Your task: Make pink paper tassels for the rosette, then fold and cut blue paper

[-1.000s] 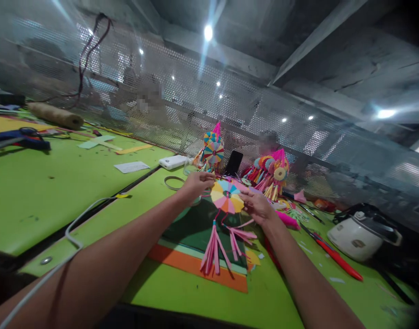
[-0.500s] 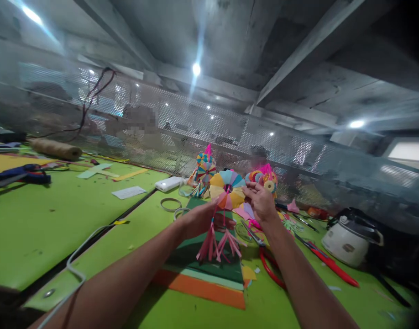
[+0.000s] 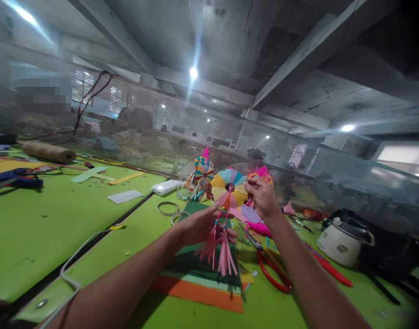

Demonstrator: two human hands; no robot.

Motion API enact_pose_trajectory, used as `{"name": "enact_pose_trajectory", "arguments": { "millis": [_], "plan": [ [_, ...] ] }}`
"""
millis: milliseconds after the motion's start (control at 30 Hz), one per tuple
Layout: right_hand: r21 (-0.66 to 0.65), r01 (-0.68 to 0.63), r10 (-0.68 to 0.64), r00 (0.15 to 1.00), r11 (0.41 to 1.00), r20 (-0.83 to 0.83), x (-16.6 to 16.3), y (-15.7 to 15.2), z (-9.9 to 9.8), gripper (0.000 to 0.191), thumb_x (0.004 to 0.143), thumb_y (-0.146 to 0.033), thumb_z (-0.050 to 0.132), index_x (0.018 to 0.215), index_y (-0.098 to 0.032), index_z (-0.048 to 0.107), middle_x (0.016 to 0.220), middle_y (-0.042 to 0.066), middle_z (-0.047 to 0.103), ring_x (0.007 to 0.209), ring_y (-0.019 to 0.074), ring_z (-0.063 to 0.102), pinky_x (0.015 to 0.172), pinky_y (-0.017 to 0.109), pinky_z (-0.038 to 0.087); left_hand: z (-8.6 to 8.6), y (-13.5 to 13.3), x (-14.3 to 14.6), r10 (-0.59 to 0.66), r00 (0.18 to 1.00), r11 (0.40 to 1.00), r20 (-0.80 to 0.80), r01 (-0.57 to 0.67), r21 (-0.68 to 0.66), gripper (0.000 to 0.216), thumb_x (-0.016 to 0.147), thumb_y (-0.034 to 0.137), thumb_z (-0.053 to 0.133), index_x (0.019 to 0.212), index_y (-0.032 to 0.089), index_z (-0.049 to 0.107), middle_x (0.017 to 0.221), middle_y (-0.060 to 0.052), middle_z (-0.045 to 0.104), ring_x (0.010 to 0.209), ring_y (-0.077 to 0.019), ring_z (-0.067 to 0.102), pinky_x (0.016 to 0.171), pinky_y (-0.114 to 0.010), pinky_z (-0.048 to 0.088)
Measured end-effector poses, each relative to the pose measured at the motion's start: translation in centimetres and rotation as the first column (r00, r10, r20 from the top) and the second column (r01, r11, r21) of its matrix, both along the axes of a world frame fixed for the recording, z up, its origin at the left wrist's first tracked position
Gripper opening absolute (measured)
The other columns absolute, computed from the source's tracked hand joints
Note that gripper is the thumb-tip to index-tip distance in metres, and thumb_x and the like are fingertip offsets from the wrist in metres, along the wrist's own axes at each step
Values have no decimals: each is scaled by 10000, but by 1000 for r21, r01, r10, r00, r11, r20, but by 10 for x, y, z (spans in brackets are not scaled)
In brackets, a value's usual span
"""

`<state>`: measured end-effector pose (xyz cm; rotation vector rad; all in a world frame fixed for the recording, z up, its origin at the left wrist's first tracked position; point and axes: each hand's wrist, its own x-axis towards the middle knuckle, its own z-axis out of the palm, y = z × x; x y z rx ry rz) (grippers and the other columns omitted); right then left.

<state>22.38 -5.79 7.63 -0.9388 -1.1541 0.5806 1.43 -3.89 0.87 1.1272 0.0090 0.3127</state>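
Note:
My right hand [image 3: 264,197] pinches the right rim of a multicoloured folded-paper ring [image 3: 219,183] with a hole in its middle. Two pink paper tassels [image 3: 226,256] dangle from it on pink strings with small blue beads. Below the ring, my left hand [image 3: 199,226] is open, thumb up by the lower rim and fingers stretched behind the strings. Whether that thumb touches the paper, I cannot tell. Under the hands lies a stack of green and orange paper [image 3: 202,292]. Finished-looking paper ornaments [image 3: 203,174] stand behind the ring.
Red-handled scissors [image 3: 282,288] lie right of the paper stack, near a magenta bundle [image 3: 259,228]. Farther right sits a white pot-like container [image 3: 339,244]. At left are a twine spool [image 3: 48,152], blue-handled scissors [image 3: 28,178] and a white cable [image 3: 70,279]. A perforated screen [image 3: 182,141] runs behind.
The tassels have swung, the right one now hanging straighter and lower. The ring has turned slightly, still in my right fingers. My view has shifted a little.

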Motion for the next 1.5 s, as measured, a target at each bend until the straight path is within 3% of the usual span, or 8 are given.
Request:
{"name": "enact_pose_trajectory", "arguments": {
  "millis": [533, 767, 1033, 1100, 1200, 1367, 1433, 1500],
  "plan": [
    [-30, -5, 4, 1000, 1000, -23, 5, -5, -8, 388, 523, -387, 808, 805, -177, 644, 671, 9, 677, 603, 153, 623, 569, 276, 495, -1, -7, 2, -63, 996, 998, -68, 63, -4, 634, 831, 654, 394, 1187, 143, 511, 972, -158, 690, 864, -257, 661, 792, -345, 419],
    [-46, -5, 2, 998, 999, -59, 3, -6, -13, 367, 509, -361, 810, 783, -182, 642, 665, 3, 673, 572, 144, 610, 534, 263, 487, -10, -4, 4, -93, 993, 995, -68, 95, 23, 308, 828, 343, 562, 1063, 144, 578, 907, -126, 700, 828, -235, 659, 771, -336, 428],
    [-74, -17, 5, 987, 997, -160, 3, -1, -27, 338, 489, -320, 814, 751, -174, 658, 650, 3, 672, 611, 161, 629, 568, 282, 498, -10, -11, 7, -84, 988, 990, -131, 68, -123, 393, 848, 541, 501, 940, 167, 579, 732, -66, 673, 783, -209, 664, 788, -337, 460],
    [-73, -1, -13, 983, 997, -186, 6, 3, -34, 339, 484, -319, 811, 749, -179, 652, 631, -5, 666, 591, 163, 626, 563, 290, 501, -12, -12, 10, 3, 984, 994, -180, -22, -103, 332, 792, 468, 622, 911, 161, 579, 710, -45, 662, 714, -189, 661, 751, -324, 477],
    [-88, 28, -48, 972, 996, -228, 11, 6, -46, 338, 482, -316, 803, 744, -183, 638, 610, -9, 661, 561, 169, 621, 547, 305, 502, -19, -14, 16, 141, 957, 989, -255, -149, -14, 278, 621, 217, 780, 803, 146, 582, 646, 6, 635, 578, -139, 631, 685, -281, 491],
    [-126, 62, -94, 958, 990, -272, 23, 4, -63, 297, 484, -284, 786, 717, -183, 633, 601, -9, 661, 549, 169, 616, 533, 301, 496, -27, -20, 23, 86, 925, 996, -371, -72, 53, 227, 582, 152, 744, 776, 139, 626, 601, 4, 640, 532, -143, 617, 555, -255, 484],
    [-131, 71, -106, 953, 989, -285, 26, 2, -64, 285, 483, -266, 780, 714, -184, 636, 597, -15, 658, 543, 162, 610, 533, 296, 493, -28, -24, 24, 123, 913, 991, -389, -90, 104, 197, 567, 131, 736, 742, 130, 644, 607, -1, 650, 531, -138, 613, 533, -242, 480],
    [-127, 76, -111, 948, 989, -298, 28, 1, -62, 275, 484, -255, 773, 712, -182, 639, 589, -23, 652, 538, 155, 602, 536, 291, 489, -30, -27, 26, 85, 911, 990, -404, -31, 139, 173, 573, 139, 731, 729, 124, 658, 588, -9, 653, 521, -151, 613, 542, -263, 497]
  ]
}}
